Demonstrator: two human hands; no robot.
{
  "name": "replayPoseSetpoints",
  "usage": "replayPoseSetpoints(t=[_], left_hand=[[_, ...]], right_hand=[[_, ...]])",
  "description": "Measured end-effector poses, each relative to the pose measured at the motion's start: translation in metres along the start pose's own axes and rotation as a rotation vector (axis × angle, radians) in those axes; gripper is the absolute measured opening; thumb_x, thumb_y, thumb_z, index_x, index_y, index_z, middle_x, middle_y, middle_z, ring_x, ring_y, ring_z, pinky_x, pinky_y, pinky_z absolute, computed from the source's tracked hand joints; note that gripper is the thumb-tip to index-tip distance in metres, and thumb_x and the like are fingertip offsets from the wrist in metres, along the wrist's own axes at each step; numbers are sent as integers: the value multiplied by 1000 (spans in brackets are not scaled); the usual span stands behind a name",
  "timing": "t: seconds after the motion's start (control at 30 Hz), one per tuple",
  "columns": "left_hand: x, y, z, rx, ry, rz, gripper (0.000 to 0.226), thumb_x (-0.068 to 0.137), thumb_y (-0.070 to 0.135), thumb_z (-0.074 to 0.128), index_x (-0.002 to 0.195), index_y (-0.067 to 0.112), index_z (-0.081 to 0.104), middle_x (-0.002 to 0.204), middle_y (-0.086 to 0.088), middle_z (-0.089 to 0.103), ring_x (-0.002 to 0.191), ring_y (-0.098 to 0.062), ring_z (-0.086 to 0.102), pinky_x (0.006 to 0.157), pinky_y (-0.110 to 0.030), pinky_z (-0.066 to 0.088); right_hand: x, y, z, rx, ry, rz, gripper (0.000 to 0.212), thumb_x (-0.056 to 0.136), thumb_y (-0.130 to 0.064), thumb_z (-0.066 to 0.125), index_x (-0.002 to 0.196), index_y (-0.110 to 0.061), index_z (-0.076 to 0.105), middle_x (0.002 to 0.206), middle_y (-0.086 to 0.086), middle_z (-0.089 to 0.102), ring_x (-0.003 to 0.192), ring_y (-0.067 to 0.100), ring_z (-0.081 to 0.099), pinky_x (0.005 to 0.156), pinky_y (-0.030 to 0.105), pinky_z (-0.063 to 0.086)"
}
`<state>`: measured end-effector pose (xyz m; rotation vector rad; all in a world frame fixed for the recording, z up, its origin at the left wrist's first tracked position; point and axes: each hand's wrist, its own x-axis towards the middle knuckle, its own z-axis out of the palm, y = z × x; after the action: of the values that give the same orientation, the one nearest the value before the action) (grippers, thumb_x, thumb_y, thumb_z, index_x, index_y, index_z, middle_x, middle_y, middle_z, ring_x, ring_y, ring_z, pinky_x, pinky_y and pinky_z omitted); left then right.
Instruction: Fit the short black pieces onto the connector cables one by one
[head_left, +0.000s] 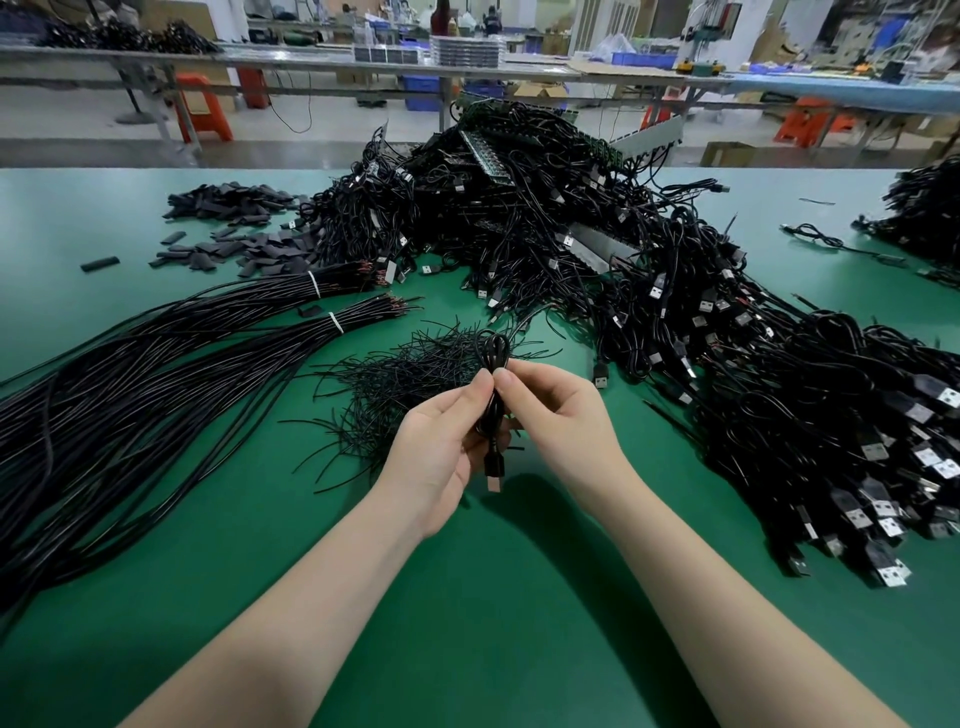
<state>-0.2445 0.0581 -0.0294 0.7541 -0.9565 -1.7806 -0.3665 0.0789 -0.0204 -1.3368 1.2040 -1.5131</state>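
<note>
Connector cable (493, 410), black, folded into a small looped bundle, held upright above the green table (493, 597). Left hand (441, 447) curls round the bundle's lower half, thumb tip pressed on the cable near the top. Right hand (550, 410) pinches the same spot from the other side, thumb and forefinger tips closed on the cable, meeting the left thumb. Cable loop rises just above the pinch; USB plug (493, 480) hangs just below the left palm. Thin black wire offcuts (400, 374) lie directly beyond the grip. Short black pieces (234, 228) sit in a flat heap well beyond and left of the hands. Tied cable bundles (156, 364) stretch left of the grip. Large pile of USB cables (727, 338) spreads beyond and right.
</note>
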Motion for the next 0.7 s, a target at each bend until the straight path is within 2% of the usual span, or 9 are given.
replayPoseSetpoints(t=[0.07,0.13,0.2,0.27,0.37,0.43,0.53,0.7], left_hand=[[-1,-1,1,-47,-49,-4,28,83,27,64,99,7,75,96,-11,73,84,-17,68,76,-26,57],[-2,-2,2,-49,-90,-15,27,89,15,59,111,4,70,103,-12,72,88,-17,68,81,-26,57],[-3,-2,3,-15,-76,-4,23,91,8,57,105,8,75,98,-10,74,83,-14,69,76,-24,57],[-4,-2,5,12,-65,20,21,87,10,60,93,15,80,89,-6,75,77,-11,69,70,-21,56],[-5,-1,5,42,-82,40,20,85,13,62,88,17,81,84,-4,74,72,-10,67,68,-20,55],[-4,-1,3,60,-64,49,23,89,9,60,88,18,81,87,-4,75,75,-10,68,70,-20,55],[-4,-3,4,75,-35,61,19,86,13,63,89,19,81,95,-8,75,85,-14,70,76,-23,57],[-5,-6,4,112,-3,87,21,78,24,66,92,22,80,97,-12,71,92,-23,64,79,-36,53]], right_hand=[[0,3,0,-18,28,4,23,95,-14,59,79,-24,72,73,-4,65,66,6,55,62,18,49],[0,4,-2,-21,40,20,20,96,-16,58,82,-22,71,66,-7,62,57,8,53,56,20,48],[0,5,-4,3,26,28,20,96,-15,59,80,-18,70,62,-7,60,53,10,52,54,21,47],[0,4,-7,31,3,26,20,94,-14,61,77,-15,70,64,-4,61,55,10,52,56,22,48],[1,2,-10,35,-53,23,14,91,-15,66,78,-13,70,68,-5,63,61,11,54,63,27,48],[1,2,-10,11,-67,14,15,93,-14,64,80,-6,67,68,-4,62,64,12,54,65,29,47],[0,3,-7,-18,-40,-22,21,95,-12,59,85,6,65,66,5,57,60,15,52,58,27,48],[0,5,-6,-5,-22,-46,18,96,-9,58,91,4,68,69,10,60,60,20,54,60,31,49]])
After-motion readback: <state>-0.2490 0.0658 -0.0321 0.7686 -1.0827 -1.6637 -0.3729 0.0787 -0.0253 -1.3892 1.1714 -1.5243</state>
